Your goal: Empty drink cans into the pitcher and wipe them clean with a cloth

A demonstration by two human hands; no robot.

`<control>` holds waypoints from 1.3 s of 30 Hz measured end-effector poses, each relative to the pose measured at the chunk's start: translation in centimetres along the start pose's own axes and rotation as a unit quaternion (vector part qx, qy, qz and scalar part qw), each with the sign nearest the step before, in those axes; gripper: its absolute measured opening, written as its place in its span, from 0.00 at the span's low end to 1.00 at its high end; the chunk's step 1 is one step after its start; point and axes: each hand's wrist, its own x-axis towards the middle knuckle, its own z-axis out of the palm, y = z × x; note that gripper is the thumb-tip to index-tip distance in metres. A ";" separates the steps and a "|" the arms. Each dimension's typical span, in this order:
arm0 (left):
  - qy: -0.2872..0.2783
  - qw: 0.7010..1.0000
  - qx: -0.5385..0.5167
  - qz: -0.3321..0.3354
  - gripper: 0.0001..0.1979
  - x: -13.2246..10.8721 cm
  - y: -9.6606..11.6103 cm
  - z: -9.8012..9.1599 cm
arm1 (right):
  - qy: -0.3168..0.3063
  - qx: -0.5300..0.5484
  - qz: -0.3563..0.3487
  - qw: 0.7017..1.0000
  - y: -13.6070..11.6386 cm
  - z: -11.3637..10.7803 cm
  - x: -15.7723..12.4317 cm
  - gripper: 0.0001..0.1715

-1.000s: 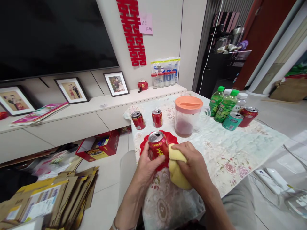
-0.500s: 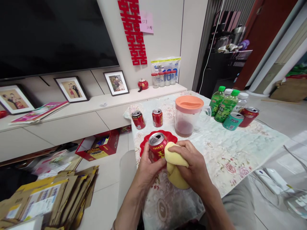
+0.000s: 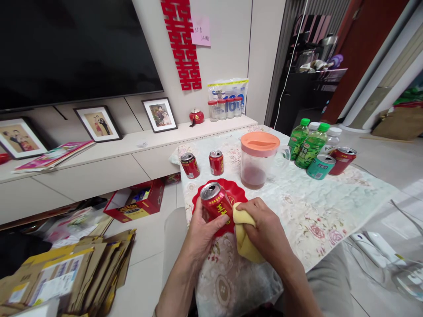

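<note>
My left hand (image 3: pixel 201 231) is wrapped round an opened red drink can (image 3: pixel 215 202), holding it tilted to the left above a red plate (image 3: pixel 235 190). My right hand (image 3: pixel 264 226) grips a bunched yellow cloth (image 3: pixel 244 244) and presses it against the can's right side. Both hands are at the near left corner of a low table covered with a floral cloth (image 3: pixel 310 207).
Two more red cans (image 3: pixel 190 165) (image 3: pixel 216 162) stand behind the plate. A clear jug with an orange lid (image 3: pixel 258 159) is at mid-table. Green bottles (image 3: pixel 310 145), a teal can (image 3: pixel 320 167) and a red can (image 3: pixel 342 160) lie far right. Flattened cardboard (image 3: pixel 66 273) is piled on the floor left.
The can has tipped further to the left in my left hand. My right hand with the cloth has slid slightly down along the can's side.
</note>
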 end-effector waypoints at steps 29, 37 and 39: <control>0.006 0.990 0.132 0.056 0.45 -0.5 -0.5 0.6 | 0.139 0.011 -0.185 0.973 -2.9 -0.4 -0.5 0.26; -0.045 0.997 0.049 -0.032 0.48 -1.0 0.6 0.2 | 0.099 0.077 -0.195 0.973 -1.4 -0.7 -0.3 0.28; -0.058 0.997 0.025 -0.034 0.47 -1.1 0.8 0.1 | 0.112 0.089 -0.159 0.977 -0.6 -0.4 -0.2 0.28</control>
